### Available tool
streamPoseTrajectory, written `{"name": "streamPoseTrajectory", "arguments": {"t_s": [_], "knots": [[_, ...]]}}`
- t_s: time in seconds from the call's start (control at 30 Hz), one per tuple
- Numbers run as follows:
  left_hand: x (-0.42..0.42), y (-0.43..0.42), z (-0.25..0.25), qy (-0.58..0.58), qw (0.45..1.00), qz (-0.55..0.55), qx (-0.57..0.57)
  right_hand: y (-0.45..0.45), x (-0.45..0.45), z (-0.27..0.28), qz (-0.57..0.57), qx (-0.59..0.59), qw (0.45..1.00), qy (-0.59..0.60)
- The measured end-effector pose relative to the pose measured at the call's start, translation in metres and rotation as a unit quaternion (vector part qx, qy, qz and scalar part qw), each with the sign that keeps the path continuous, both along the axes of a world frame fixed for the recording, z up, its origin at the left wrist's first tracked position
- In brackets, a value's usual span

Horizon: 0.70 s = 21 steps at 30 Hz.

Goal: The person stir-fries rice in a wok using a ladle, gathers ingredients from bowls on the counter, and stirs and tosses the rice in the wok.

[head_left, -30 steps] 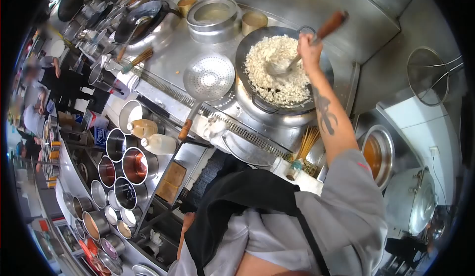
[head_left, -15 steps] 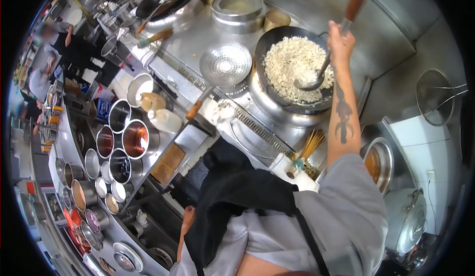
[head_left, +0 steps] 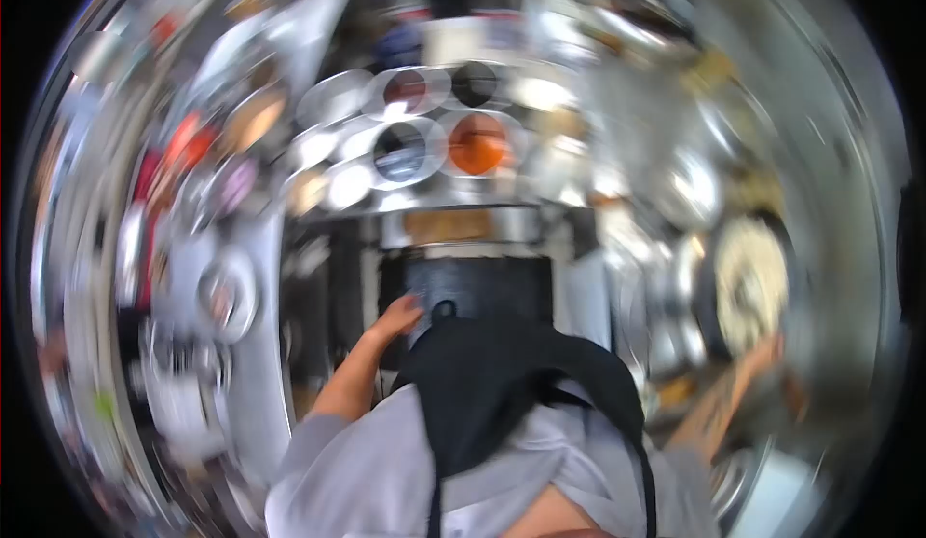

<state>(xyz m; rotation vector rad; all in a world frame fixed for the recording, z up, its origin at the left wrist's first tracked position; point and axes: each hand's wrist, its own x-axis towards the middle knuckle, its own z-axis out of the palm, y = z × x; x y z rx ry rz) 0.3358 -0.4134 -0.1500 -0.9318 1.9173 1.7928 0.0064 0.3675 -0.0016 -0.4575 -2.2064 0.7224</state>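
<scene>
As your right hand (head_left: 767,353) grips the ladle (head_left: 747,295), your left hand (head_left: 400,314) hangs by the apron (head_left: 521,355)

Although the view is badly blurred, your right hand, at four o'clock, looks clamped on the ladle. The bowl end sits among pale food (head_left: 755,256) in the wok (head_left: 710,297), at three o'clock (blur hides the food's texture). A strainer (head_left: 693,191) lies near the wok, toward its eleven o'clock. Your left hand is near half past seven; I cannot tell whether its fingers are apart or together. At twelve o'clock stands a pot of orange-red liquid (head_left: 477,144).
</scene>
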Motion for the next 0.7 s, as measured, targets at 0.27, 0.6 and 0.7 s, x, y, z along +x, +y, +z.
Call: {"name": "streamPoseTrajectory", "arguments": {"t_s": [0.27, 0.6, 0.7], "knots": [[0.06, -0.132, 0.16, 0.094, 0.979, 0.163, -0.074, -0.183, 0.106, -0.068, 0.025, 0.138, 0.99, -0.009], [0.251, -0.253, 0.185, -0.025, 0.699, 0.432, -0.569, -0.283, 0.117, -0.074, 0.148, 0.161, 0.974, -0.05], [0.283, -0.246, 0.154, -0.079, 0.746, 0.441, -0.492, -0.298, 0.098, -0.067, 0.209, 0.168, 0.962, -0.049]]}}
